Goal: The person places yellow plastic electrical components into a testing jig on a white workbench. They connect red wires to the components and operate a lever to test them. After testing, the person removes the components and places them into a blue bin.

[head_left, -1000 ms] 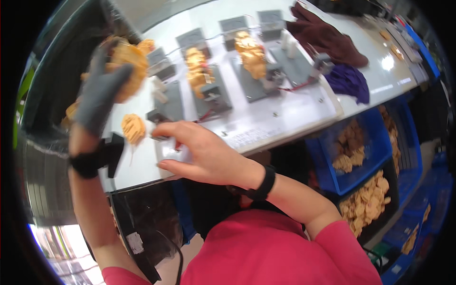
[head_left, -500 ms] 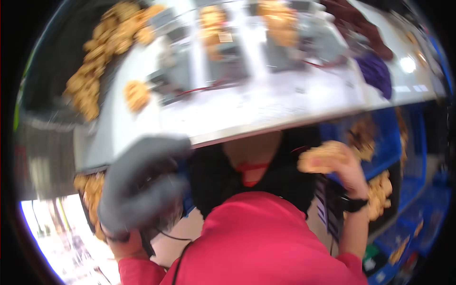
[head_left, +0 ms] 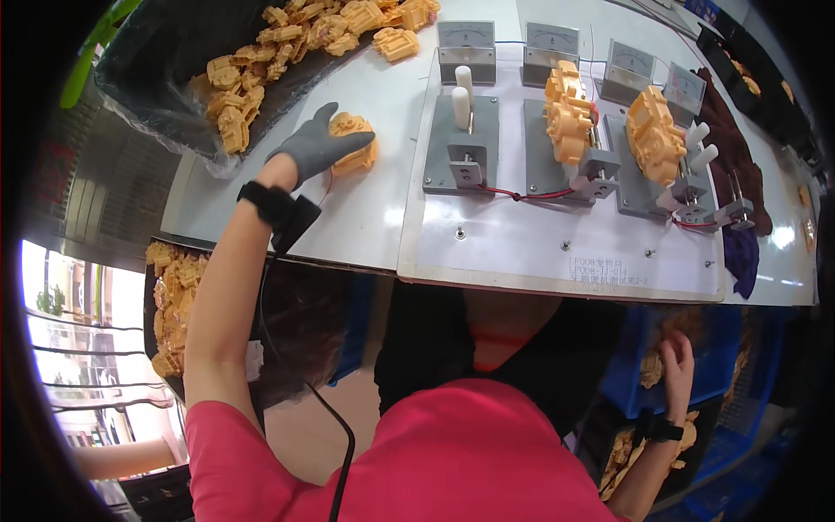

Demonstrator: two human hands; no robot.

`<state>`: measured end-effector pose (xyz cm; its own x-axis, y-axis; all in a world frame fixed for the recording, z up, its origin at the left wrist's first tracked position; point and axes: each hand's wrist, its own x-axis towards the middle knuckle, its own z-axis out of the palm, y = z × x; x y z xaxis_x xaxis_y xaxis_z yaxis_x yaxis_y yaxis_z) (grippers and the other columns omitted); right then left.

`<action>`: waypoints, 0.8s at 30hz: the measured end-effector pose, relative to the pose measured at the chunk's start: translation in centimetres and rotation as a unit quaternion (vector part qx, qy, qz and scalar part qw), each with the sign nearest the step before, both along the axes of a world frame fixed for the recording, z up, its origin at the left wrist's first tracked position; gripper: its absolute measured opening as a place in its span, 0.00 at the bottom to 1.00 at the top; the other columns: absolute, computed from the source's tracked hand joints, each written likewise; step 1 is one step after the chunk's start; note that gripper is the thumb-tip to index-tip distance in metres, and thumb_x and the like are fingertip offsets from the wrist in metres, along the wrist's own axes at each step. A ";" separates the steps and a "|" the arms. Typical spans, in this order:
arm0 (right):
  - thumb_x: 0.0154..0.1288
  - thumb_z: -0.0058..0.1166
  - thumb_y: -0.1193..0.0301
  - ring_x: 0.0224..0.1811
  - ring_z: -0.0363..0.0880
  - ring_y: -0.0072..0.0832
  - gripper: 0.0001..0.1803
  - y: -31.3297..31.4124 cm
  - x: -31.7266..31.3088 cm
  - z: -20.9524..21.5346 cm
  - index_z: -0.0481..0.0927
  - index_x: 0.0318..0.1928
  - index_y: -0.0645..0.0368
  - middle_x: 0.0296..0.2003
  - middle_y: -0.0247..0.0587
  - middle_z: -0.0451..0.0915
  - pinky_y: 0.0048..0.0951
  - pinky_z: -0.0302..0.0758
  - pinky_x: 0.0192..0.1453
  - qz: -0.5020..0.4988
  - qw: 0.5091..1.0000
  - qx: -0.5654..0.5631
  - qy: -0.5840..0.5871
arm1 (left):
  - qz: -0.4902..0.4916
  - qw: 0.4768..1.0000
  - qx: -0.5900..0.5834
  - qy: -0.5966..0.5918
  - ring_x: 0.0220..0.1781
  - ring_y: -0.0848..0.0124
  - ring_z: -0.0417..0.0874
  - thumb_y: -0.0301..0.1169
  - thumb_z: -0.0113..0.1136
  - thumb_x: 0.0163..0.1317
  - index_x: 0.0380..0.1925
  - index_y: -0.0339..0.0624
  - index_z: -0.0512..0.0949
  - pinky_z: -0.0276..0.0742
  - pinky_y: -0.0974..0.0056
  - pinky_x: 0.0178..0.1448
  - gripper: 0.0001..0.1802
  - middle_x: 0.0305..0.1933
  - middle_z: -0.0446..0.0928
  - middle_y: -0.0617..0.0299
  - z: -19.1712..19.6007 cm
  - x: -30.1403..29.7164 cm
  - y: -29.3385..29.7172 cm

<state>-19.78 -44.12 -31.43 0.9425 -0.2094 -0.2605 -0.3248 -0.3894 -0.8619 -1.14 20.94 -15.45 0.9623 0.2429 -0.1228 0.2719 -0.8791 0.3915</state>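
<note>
My left hand [head_left: 317,146], in a grey glove, has its thumb across a yellow-orange moulded plastic part [head_left: 355,155] on the white table. The index finger points up beside the part, and the other fingers are partly hidden. A thin red wire trails below it. Low on the right, my bare right hand [head_left: 678,365] is over a blue bin [head_left: 622,370], its fingers bent and apart with nothing visible between them. Another yellow-orange part [head_left: 651,369] lies in the bin by the fingertips. Two similar parts, one [head_left: 570,117] and another [head_left: 656,137], sit on the grey test stands.
A black lined tray [head_left: 165,78] heaped with such parts stands at the far left. Several panel meters [head_left: 467,52] line the back of the white board [head_left: 513,248]. More parts [head_left: 178,300] fill a box below the table's left edge. A dark cloth [head_left: 735,161] lies right.
My left hand has moved forward onto the part on the table. The right hand has lowered to the blue bin, and the part it held is out of its grasp. The view has shifted.
</note>
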 end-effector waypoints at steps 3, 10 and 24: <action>0.70 0.56 0.76 0.55 0.80 0.27 0.17 10.2 1.7 9.5 0.77 0.57 0.64 0.53 0.40 0.81 0.28 0.74 0.61 0.118 0.988 0.094 0.008 | 0.054 0.994 -0.049 0.079 0.54 0.62 0.83 0.64 0.74 0.46 0.70 0.32 0.64 0.82 0.61 0.55 0.60 0.60 0.76 0.42 -0.5 1.8 -0.5; 0.63 0.62 0.79 0.48 0.82 0.30 0.22 23.6 5.8 16.8 0.78 0.58 0.61 0.50 0.43 0.81 0.30 0.77 0.54 0.328 0.920 0.109 -0.185 | 0.014 0.960 -0.213 0.179 0.49 0.68 0.82 0.60 0.76 0.48 0.60 0.36 0.73 0.79 0.65 0.54 0.48 0.51 0.80 0.54 0.4 -0.4 -1.4; 0.67 0.63 0.74 0.41 0.81 0.31 0.18 25.2 11.3 15.7 0.75 0.54 0.62 0.40 0.42 0.80 0.31 0.76 0.46 0.166 0.923 -0.007 -0.348 | -0.054 0.967 -0.043 -0.247 0.69 0.57 0.71 0.43 0.66 0.66 0.67 0.37 0.69 0.66 0.58 0.72 0.34 0.67 0.71 0.49 -0.4 -5.8 -0.6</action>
